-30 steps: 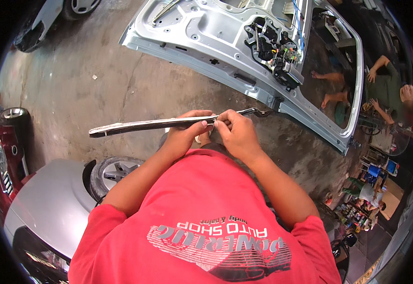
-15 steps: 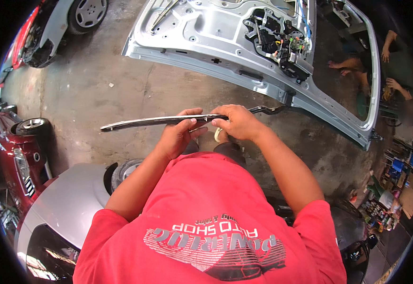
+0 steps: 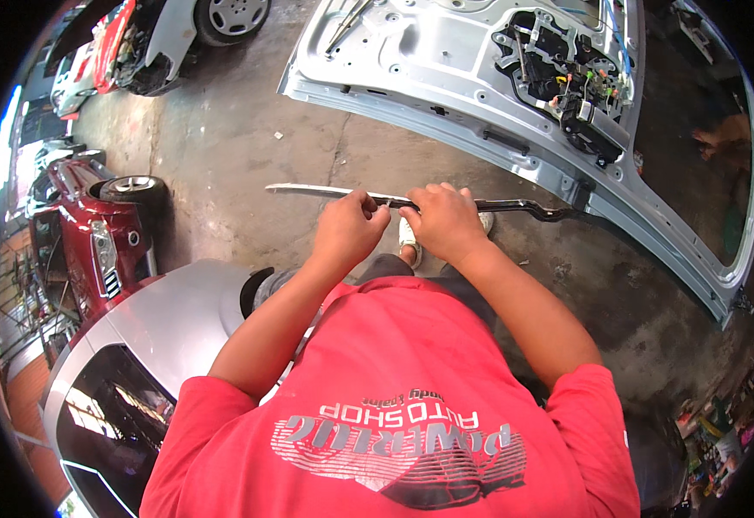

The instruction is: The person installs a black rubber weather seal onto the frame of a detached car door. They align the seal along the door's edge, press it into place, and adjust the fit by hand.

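Both my hands are on a long, thin, slightly curved trim strip (image 3: 515, 205), black with a pale, shiny left part and a bent, hooked right end. My left hand (image 3: 348, 230) pinches it near its middle, thumb and fingers bent together. Close beside it, my right hand (image 3: 446, 220) is closed over the strip, its fingers partly hidden. The strip is held roughly level in front of my body. Just beyond its right end lies the lower edge of a bare silver-grey car door (image 3: 394, 108).
A black door mechanism (image 3: 597, 125) with cables sits on the door panel. A silver car (image 3: 170, 298) stands close by my left arm, with a dark red car (image 3: 92, 224) past it. A wheel (image 3: 232, 15) shows at far left. Cluttered items (image 3: 722, 432) lie at lower right.
The view has turned, so the door and cars sit farther right. My hands are nearer the strip's left end, with more of it showing past my right hand. My left fingers have curled into a pinch.
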{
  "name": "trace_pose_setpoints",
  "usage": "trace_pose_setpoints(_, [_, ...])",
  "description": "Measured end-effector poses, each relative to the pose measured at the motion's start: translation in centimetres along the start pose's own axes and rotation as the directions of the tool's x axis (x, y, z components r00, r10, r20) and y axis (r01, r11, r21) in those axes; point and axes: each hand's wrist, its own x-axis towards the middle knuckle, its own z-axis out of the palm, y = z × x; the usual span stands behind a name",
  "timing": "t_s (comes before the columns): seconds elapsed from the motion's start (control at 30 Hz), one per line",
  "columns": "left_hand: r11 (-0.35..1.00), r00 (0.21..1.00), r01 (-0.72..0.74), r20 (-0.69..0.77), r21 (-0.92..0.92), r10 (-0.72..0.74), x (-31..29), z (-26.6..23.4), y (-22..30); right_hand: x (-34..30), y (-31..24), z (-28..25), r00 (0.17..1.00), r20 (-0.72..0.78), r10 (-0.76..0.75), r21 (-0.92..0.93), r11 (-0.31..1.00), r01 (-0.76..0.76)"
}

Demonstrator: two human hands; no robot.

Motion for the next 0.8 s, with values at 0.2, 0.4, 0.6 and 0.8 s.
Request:
trace_pose_setpoints(0.2, [0.999, 0.988, -0.033, -0.15, 0.034, 0.038, 0.2, 1.8, 1.1, 0.0, 0.5, 0.1, 0.999, -0.033, -0.005, -0.041, 0.999, 0.004])
trace_pose_setpoints(0.4, [0.999, 0.974, 0.028, -0.224, -0.019, -0.032, 0.9, 3.1, 2.4, 0.7, 1.0, -0.4, 0.997, -0.062, -0.038, -0.059, 0.998, 0.034])
trace_pose_setpoints(0.6, [0.984, 0.956, 0.175, -0.235, -0.033, -0.178, 1.0, 3.9, -0.1, 1.3, -0.2, 1.2, 0.993, -0.013, -0.121, 0.066, 0.99, 0.122])
trace_pose_setpoints(0.8, [0.973, 0.955, 0.202, -0.2, -0.109, -0.221, 3.8, 5.1, 1.4, 4.4, 2.1, 0.1, 0.972, 0.235, 0.004, -0.051, 0.999, 0.008])
